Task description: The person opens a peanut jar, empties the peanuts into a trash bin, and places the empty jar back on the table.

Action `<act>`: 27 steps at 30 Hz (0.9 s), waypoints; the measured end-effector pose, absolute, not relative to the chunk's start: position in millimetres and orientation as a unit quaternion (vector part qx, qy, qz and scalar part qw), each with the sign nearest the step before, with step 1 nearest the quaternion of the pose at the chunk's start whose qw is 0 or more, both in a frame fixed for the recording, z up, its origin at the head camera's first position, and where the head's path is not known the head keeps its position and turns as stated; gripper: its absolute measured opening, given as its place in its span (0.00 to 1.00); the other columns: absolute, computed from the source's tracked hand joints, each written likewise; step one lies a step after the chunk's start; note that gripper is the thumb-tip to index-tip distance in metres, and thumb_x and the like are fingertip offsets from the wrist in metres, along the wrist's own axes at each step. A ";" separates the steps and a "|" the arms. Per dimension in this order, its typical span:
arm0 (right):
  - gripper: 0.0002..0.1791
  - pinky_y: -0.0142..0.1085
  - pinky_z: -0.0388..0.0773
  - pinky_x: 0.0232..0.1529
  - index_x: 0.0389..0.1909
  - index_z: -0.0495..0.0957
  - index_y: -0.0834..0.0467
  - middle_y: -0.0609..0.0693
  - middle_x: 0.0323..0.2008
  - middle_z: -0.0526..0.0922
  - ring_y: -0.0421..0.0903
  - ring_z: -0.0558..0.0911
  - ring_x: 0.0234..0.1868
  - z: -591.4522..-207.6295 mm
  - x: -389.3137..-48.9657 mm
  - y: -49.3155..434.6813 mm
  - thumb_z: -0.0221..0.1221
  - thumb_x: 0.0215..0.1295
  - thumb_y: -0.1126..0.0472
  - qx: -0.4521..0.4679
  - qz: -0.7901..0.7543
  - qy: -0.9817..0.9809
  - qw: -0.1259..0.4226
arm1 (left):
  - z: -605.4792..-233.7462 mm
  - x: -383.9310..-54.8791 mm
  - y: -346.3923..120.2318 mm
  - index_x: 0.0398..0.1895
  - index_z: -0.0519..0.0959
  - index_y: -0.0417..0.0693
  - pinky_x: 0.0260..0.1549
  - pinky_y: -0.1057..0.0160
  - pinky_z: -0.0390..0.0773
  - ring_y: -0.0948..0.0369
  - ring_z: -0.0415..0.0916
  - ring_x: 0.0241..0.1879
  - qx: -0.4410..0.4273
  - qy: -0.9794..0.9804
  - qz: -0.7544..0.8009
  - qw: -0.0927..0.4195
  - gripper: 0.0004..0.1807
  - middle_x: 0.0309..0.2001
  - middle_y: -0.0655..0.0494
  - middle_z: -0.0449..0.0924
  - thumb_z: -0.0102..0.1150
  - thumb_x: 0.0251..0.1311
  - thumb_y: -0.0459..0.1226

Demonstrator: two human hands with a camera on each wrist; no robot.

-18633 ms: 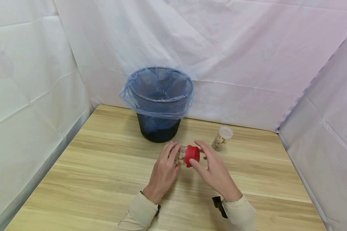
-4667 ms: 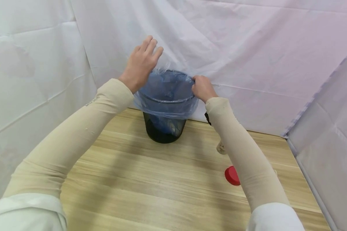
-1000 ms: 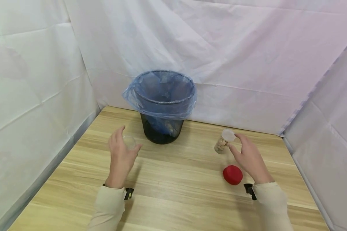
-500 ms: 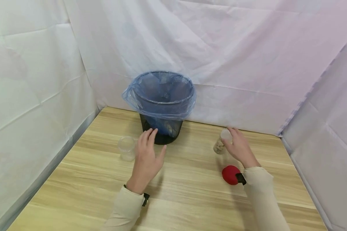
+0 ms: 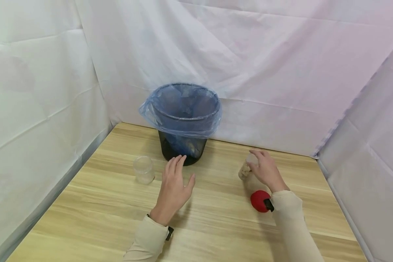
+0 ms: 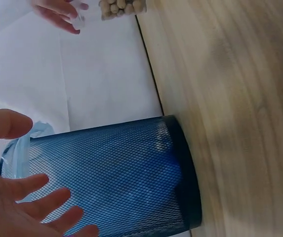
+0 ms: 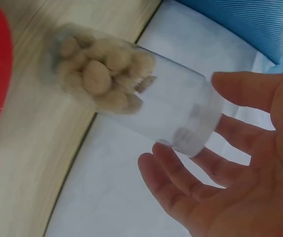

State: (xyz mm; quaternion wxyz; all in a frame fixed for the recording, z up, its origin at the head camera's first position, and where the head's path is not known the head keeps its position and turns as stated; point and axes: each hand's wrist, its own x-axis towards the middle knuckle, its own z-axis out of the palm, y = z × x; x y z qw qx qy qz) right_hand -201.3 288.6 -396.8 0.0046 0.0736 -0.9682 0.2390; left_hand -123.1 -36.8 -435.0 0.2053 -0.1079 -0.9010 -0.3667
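My right hand (image 5: 266,171) grips a clear jar (image 5: 244,171) by its lid end, thumb on one side and fingers on the other. Several tan round lumps (image 7: 106,74) fill the jar's lower part, and its translucent lid (image 7: 203,121) sits on top. Just in front of that jar, a red round cap-like piece (image 5: 258,201) lies on the table, partly behind my wrist strap. My left hand (image 5: 173,189) is held over the table with fingers spread and nothing in it. To its left stands a second clear jar (image 5: 144,170), without contents.
A black mesh bin (image 5: 196,148) with a blue plastic liner (image 5: 186,127) over its rim stands at the table's back, just beyond my left fingertips. White sheets (image 5: 265,54) hang behind and on both sides of the wooden table (image 5: 95,203).
Earlier, my left hand was raised over the bin while my right held its rim. Since then my left hand released the jar at left and moved right; my right took the filled jar, shifting it left.
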 end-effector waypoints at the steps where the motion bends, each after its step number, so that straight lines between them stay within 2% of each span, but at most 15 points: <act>1: 0.32 0.73 0.69 0.70 0.79 0.67 0.65 0.76 0.75 0.65 0.78 0.68 0.73 -395.2 -199.5 287.3 0.59 0.80 0.59 0.076 0.237 -0.969 0.003 | -436.4 -123.2 -36.8 0.78 0.67 0.36 0.76 0.31 0.65 0.34 0.63 0.77 -0.107 -0.901 -0.366 0.205 0.37 0.76 0.34 0.69 0.66 0.73 0.42; 7: 0.32 0.76 0.66 0.71 0.77 0.70 0.64 0.77 0.74 0.68 0.78 0.65 0.75 -381.8 -184.4 274.2 0.62 0.78 0.56 0.097 0.237 -0.967 -0.010 | -442.5 -122.6 -35.0 0.79 0.67 0.37 0.75 0.34 0.67 0.35 0.62 0.78 -0.104 -0.900 -0.376 0.193 0.38 0.76 0.35 0.68 0.68 0.71 0.42; 12: 0.30 0.71 0.74 0.65 0.78 0.71 0.61 0.74 0.69 0.74 0.73 0.73 0.69 -363.2 -165.7 255.4 0.61 0.79 0.56 0.130 0.259 -0.957 0.003 | -442.0 -124.8 -31.8 0.80 0.65 0.38 0.75 0.37 0.70 0.38 0.63 0.79 -0.109 -0.896 -0.385 0.194 0.39 0.77 0.36 0.68 0.68 0.71 0.42; 14: 0.29 0.66 0.78 0.60 0.76 0.73 0.59 0.72 0.66 0.76 0.69 0.78 0.62 -355.3 -157.9 248.3 0.62 0.78 0.57 0.144 0.271 -0.951 0.017 | -440.0 -125.1 -30.8 0.81 0.64 0.38 0.74 0.37 0.71 0.39 0.63 0.79 -0.109 -0.894 -0.392 0.190 0.40 0.78 0.37 0.67 0.69 0.71 0.42; 16: 0.27 0.64 0.78 0.58 0.75 0.75 0.57 0.69 0.66 0.77 0.66 0.79 0.61 -348.8 -150.6 241.3 0.62 0.78 0.58 0.160 0.283 -0.945 0.035 | -437.6 -124.6 -29.8 0.81 0.63 0.40 0.73 0.38 0.72 0.41 0.63 0.79 -0.109 -0.893 -0.398 0.180 0.42 0.78 0.38 0.66 0.70 0.70 0.43; 23: 0.26 0.57 0.79 0.54 0.68 0.81 0.56 0.63 0.60 0.82 0.61 0.80 0.60 -343.4 -133.7 214.1 0.70 0.71 0.65 0.234 0.308 -0.913 0.133 | -433.4 -123.8 -25.9 0.82 0.64 0.43 0.70 0.37 0.76 0.42 0.64 0.80 -0.118 -0.894 -0.398 0.167 0.49 0.80 0.39 0.64 0.77 0.64 0.50; 27: 0.26 0.51 0.81 0.52 0.66 0.82 0.55 0.57 0.59 0.83 0.55 0.82 0.58 -344.5 -126.6 201.1 0.70 0.68 0.66 0.262 0.328 -0.895 0.152 | -431.6 -122.3 -22.2 0.82 0.64 0.43 0.67 0.38 0.79 0.41 0.67 0.78 -0.141 -0.889 -0.402 0.167 0.53 0.80 0.40 0.65 0.81 0.59 0.51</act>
